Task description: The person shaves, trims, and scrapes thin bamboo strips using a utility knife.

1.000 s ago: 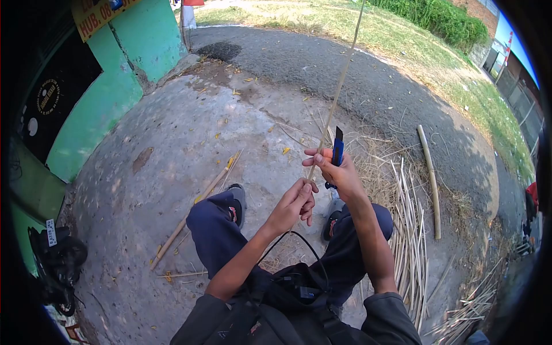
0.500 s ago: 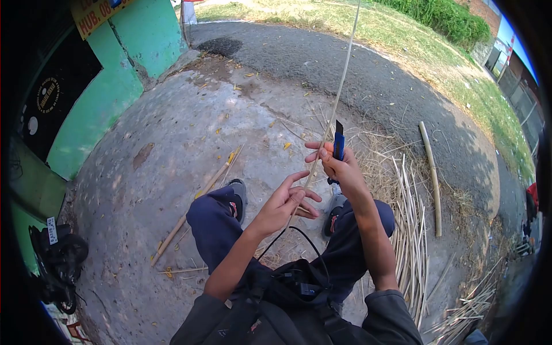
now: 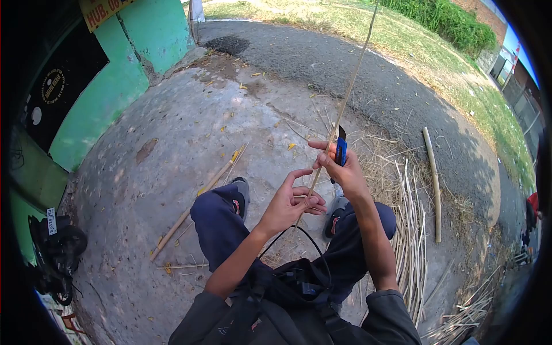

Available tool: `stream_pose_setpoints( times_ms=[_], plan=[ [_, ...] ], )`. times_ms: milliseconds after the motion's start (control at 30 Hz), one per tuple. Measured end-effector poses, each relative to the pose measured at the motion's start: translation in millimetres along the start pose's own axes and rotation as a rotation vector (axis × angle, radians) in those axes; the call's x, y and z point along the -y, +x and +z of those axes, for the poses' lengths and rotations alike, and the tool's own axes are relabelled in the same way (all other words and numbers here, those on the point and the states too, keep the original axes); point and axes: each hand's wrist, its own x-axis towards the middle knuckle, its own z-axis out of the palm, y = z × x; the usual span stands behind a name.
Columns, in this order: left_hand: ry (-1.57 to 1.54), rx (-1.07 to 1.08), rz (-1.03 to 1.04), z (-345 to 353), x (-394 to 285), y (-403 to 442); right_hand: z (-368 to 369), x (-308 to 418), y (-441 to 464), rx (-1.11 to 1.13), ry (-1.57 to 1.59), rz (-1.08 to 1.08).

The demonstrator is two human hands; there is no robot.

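Bamboo strip (image 3: 349, 89) slants up from the left hand (image 3: 290, 207) past the right hand (image 3: 347, 172), its long axis running from 7 o'clock to 1 o'clock. The left hand is nearer the lower end, thumb and fingertips lightly pinching the strip, forefinger lifted away. The right hand, at 2 o'clock from the left, curls around a blue utility knife (image 3: 341, 152), blade toward 12; I cannot tell whether its thumb also presses the strip. Outward, pale strips (image 3: 411, 241) lie at 4 o'clock, a pole (image 3: 432, 184) at 3.
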Motion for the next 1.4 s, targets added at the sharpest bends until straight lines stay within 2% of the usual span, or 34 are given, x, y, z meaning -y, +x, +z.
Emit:
stream_pose_setpoints(
  times_ms=[233,333,367,400,433,467,500,567,633,667,733,800,833,900,933,1000,1033,1100,1133,1167,1200,1233,1300,1367,1400],
  plan=[
    [0.232,-0.131,0.072,-12.7,-16.2,-15.7,-0.6,18.6,9.6,0.115,0.075,-0.131],
    [0.384,-0.266,0.27,-19.0,-35.1,-28.5,-1.4,45.2,8.8,0.194,0.079,-0.092],
    [0.385,-0.265,0.276,-21.6,-42.3,-33.0,-4.9,54.0,9.3,0.246,-0.053,-0.095],
    [0.559,-0.338,0.436,-24.9,-50.2,-37.5,-8.0,60.3,10.8,0.296,-0.188,-0.098],
    [0.733,-0.412,0.597,-26.6,-58.4,-41.6,-10.0,64.3,13.2,0.297,-0.193,-0.105],
    [0.773,-0.503,0.677,-24.7,-66.6,-46.7,-11.5,68.2,15.7,0.312,-0.304,-0.139],
    [0.774,-0.504,0.685,-24.7,-76.5,-53.5,-10.9,71.5,17.6,0.326,-0.415,-0.174],
    [1.148,-0.584,0.88,-24.5,-97.4,-67.2,-8.1,76.3,17.7,0.269,-0.44,-0.153],
    [1.19,-0.628,0.9,-17.7,-112.1,-78.3,-8.2,71.4,21.8,0.11,-0.632,-0.344],
    [1.309,-0.672,0.903,-14.2,-118.6,-84.2,-5.1,73.5,21.7,0.114,-0.635,-0.354],
    [1.429,-0.723,0.899,-5.1,-133.3,-94.9,3.0,76.8,18.4,-0.03,-0.839,-0.597],
    [1.696,-0.733,0.73,6.7,-144.4,-101.4,6.3,83.4,13.0,0.014,-0.894,-0.588],
    [1.695,-0.741,0.724,9.6,-146.0,-101.9,7.9,84.3,11.2,0.052,-0.949,-0.575],
    [1.833,-0.706,0.552,12.8,-147.1,-101.5,11.3,79.3,10.4,0.072,-0.934,-0.61],
    [1.831,-0.711,0.547,6.3,-141.3,-101.0,11.9,77.4,10.9,0.082,-0.92,-0.643],
    [1.529,-0.428,0.278,-13.0,-123.0,-97.0,12.6,74.7,12.4,0.078,-0.892,-0.637],
    [1.525,-0.43,0.271,-18.7,-118.3,-92.8,12.1,73.0,13.0,0.066,-0.865,-0.631],
    [0.889,-0.038,-0.156,-30.9,-112.8,-78.9,2.7,58.2,25.0,0.067,-0.835,-0.659],
    [0.881,-0.039,-0.16,-39.8,-101.1,-71.1,1.4,55.7,29.1,0.063,-0.803,-0.691],
    [0.73,-0.023,-0.175,-51.8,-84.9,-61.0,1.5,57.3,28.6,0.069,-0.805,-0.686],
    [0.576,-0.01,-0.19,-61.5,-71.3,-53.2,7.2,67.3,25.8,-0.043,-0.733,-0.578],
    [0.568,-0.014,-0.195,-68.3,-62.5,-46.9,10.9,71.4,25.4,-0.151,-0.66,-0.469],
    [0.357,-0.062,-0.23,-79.5,-53.6,-31.8,-6.7,47.1,39.6,-0.138,-0.612,-0.483],
    [0.269,-0.053,-0.252,-84.7,-53.9,-18.8,-12.0,24.4,54.9,-0.425,-0.329,-0.357],
    [0.224,-0.055,-0.242,-84.8,-53.6,-12.5,-12.1,15.9,61.2,-0.45,-0.542,-0.346]
  ],
)
